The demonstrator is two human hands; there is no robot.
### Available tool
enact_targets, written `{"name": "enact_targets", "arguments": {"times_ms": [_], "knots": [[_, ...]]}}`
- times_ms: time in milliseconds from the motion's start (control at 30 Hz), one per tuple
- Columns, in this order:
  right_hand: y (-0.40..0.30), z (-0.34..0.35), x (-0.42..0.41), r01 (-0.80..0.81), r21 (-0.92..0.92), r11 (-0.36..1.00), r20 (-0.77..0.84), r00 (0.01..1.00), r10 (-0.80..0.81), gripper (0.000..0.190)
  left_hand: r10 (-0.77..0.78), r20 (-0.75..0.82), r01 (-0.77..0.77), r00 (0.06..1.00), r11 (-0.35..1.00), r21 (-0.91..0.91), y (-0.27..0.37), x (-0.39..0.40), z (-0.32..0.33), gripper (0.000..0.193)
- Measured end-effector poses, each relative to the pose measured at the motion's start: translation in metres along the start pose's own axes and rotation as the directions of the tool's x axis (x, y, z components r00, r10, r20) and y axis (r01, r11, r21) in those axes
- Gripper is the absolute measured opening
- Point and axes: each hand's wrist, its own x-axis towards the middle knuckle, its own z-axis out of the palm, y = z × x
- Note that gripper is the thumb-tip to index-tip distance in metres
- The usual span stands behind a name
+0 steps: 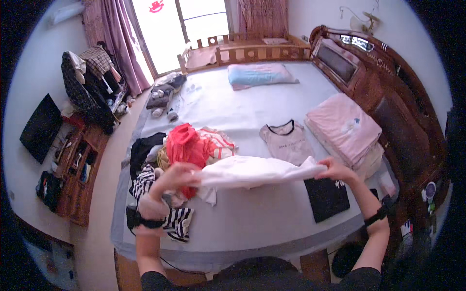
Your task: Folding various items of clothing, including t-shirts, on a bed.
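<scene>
Stretched between my two hands is a white cloth garment, held up above the near part of the bed. My left hand, slightly blurred, grips its left end. At the other end, my right hand pinches the fabric. Behind my left hand lies a heap of clothes with a red garment on top and a black-and-white striped garment towards me. A folded black garment rests below my right hand. Farther back, a pale T-shirt with a dark collar lies flat.
Folded pink bedding is stacked by the carved wooden headboard. A pink-and-blue pillow lies at the far side, before a wooden rail. Rolled socks sit at the far left corner. A television stands left.
</scene>
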Motion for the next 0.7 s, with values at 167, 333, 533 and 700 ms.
{"name": "enact_targets", "arguments": {"times_ms": [167, 333, 533, 700], "knots": [[0.085, 0.067, -0.045, -0.179, 0.097, 0.979, 0.197, 0.968, 0.158, 0.032, 0.006, -0.008, -0.006, 1.0, 0.997, -0.076, -0.087, -0.055, 0.086, 0.018], [0.159, 0.124, -0.067, -0.139, -0.601, 0.787, 0.398, 0.802, 0.445, 0.044, -0.15, 0.161, 0.144, 0.976, 0.989, 0.045, -0.166, -0.099, 0.167, 0.022], [0.183, 0.173, -0.055, -0.08, -0.483, 0.872, 0.037, 0.993, 0.112, 0.031, 0.006, 0.2, -0.075, 0.98, 0.938, 0.339, -0.201, -0.122, 0.207, 0.021], [0.186, 0.222, -0.046, -0.056, -0.282, 0.958, -0.069, 0.997, 0.038, 0.031, 0.139, 0.107, -0.171, 0.985, 0.895, 0.411, -0.189, -0.112, 0.227, 0.015]]}}
